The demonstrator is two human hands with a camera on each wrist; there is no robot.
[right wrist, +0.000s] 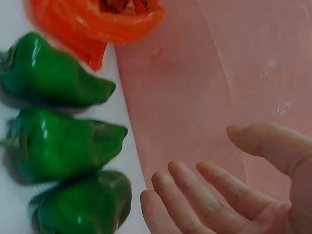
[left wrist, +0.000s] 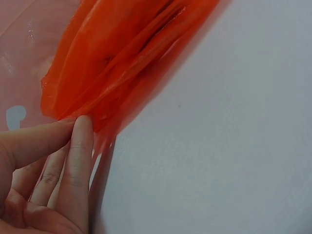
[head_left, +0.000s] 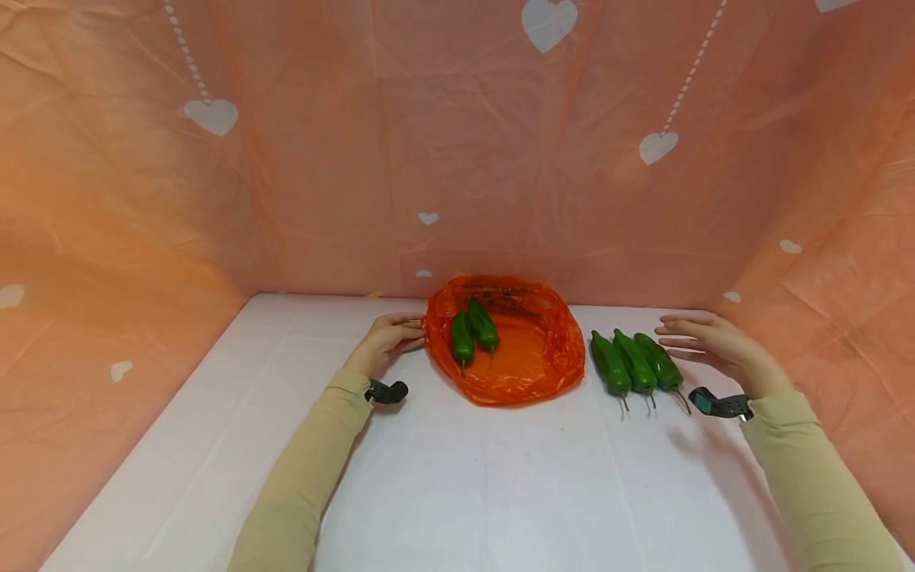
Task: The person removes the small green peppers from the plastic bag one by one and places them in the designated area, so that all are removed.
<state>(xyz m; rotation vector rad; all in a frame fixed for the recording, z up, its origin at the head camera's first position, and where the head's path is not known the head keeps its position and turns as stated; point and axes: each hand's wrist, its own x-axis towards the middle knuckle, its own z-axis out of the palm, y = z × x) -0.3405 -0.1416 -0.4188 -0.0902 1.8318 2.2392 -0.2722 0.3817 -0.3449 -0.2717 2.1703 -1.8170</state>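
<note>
An orange plastic bag (head_left: 525,373) lies spread on the table, its rim raised around a wide mouth. Inside it, toward the left, rest two green peppers (head_left: 483,326). My left hand (head_left: 389,338) pinches the bag's left edge; thumb and forefinger meet on the thin plastic in the left wrist view. To the right of the bag, three green peppers (head_left: 635,364) lie side by side, stems toward me. Just beyond the rightmost pepper (right wrist: 85,204), my right hand (head_left: 718,345) hovers with fingers spread and nothing in its grasp.
The white table (head_left: 486,492) runs back to a pink-orange sheet (head_left: 457,159) with white hearts, which also stands at both sides. A dark wrist device (head_left: 386,392) sits at the left cuff, another (head_left: 718,403) at the right.
</note>
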